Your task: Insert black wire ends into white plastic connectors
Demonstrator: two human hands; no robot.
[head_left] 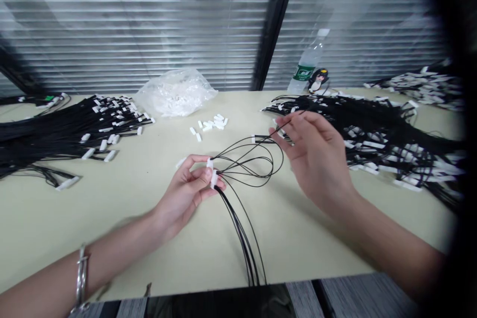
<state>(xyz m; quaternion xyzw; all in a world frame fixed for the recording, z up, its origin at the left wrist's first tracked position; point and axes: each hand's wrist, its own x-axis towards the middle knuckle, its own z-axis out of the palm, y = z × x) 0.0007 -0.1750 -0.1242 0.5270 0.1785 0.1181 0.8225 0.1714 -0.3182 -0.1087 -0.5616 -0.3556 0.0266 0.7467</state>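
Note:
Between the thumb and fingers of my left hand [196,181] is a white connector [213,179], with a smaller white piece directly above it. Thin black wires [261,179] loop out from the connector to the right, and a bundle of black wires [240,231] hangs from it over the table's front edge. My right hand [316,151] is raised to the right of the loops, its thumb and fingertips pinching a thin black wire. A small white connector end [253,139] with short black wires shows between the two hands.
Piles of black wires with white connectors lie at the left [48,134] and right [395,124]. Behind are a clear plastic bag [177,93], loose white connectors [216,123], a bottle [307,67] and a penguin figure [318,81] on the pale table [141,253].

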